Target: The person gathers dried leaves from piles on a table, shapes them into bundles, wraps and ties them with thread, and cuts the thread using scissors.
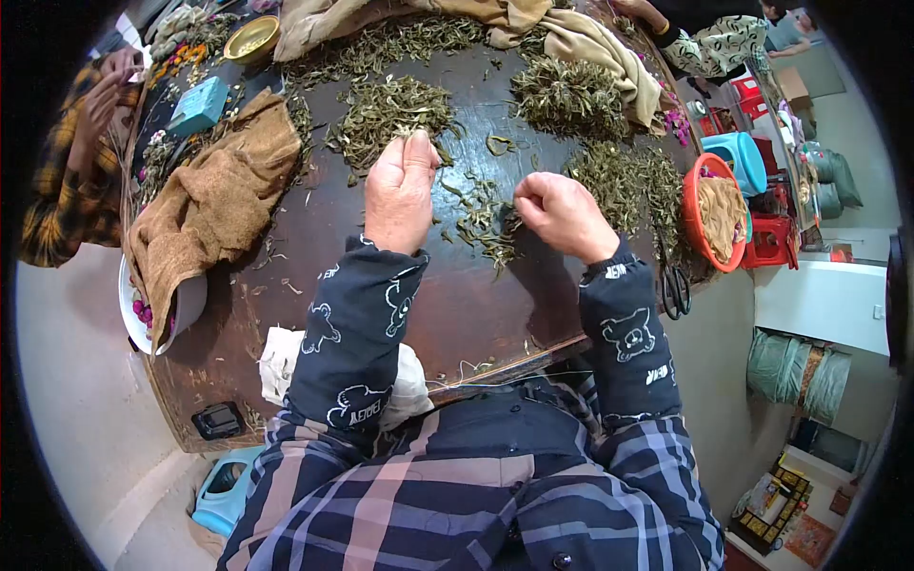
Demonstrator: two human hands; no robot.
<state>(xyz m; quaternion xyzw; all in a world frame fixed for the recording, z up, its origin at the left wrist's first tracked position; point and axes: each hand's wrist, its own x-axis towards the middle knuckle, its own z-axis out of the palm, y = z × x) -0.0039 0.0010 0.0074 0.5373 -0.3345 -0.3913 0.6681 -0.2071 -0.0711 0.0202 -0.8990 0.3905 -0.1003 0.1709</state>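
My left hand is closed in a pinch, with the pale ends of a small bunch of dried leaves showing at the fingertips. Just beyond it lies a heap of the same long green-brown leaves on the dark table. Curled shut, my right hand hovers beside a small scatter of loose leaves between the hands. Whatever its fingers may hold is hidden. A stack of leaf bunches and another leaf pile lie beyond the right hand.
Brown cloth drapes over a white tub at left. Black scissors rest at the right edge, near an orange basin. A blue box and brass bowl stand farther back. Other people sit at left and far right.
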